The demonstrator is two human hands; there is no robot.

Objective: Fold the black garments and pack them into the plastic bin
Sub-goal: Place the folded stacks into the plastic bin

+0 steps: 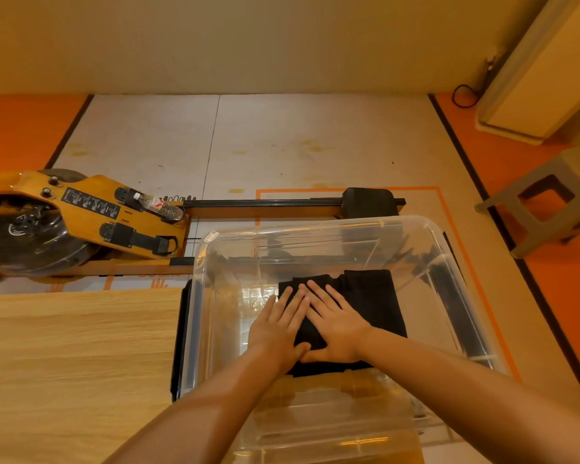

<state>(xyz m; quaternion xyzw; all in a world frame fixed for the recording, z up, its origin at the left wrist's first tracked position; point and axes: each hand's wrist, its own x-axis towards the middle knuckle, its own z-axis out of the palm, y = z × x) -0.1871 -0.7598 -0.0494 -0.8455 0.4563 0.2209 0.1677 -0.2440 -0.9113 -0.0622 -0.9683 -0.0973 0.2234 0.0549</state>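
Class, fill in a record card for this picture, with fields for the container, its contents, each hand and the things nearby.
container: clear plastic bin, open-topped, beside a wooden table
contents: folded black garments on the bin floor
left hand: open, pressing flat on the garments
right hand: open, flat on the garments beside the left hand
nearby: rowing machine, a water bottle on it; grey stool

We see the bin (315, 224) as clear, glossy plastic that catches the light. The black garments (379, 296) look like matt cloth. The desk (74, 356) shows pale, smooth wood grain; the rowing machine (87, 219) is varnished wood, the stool (513, 209) matt grey plastic.
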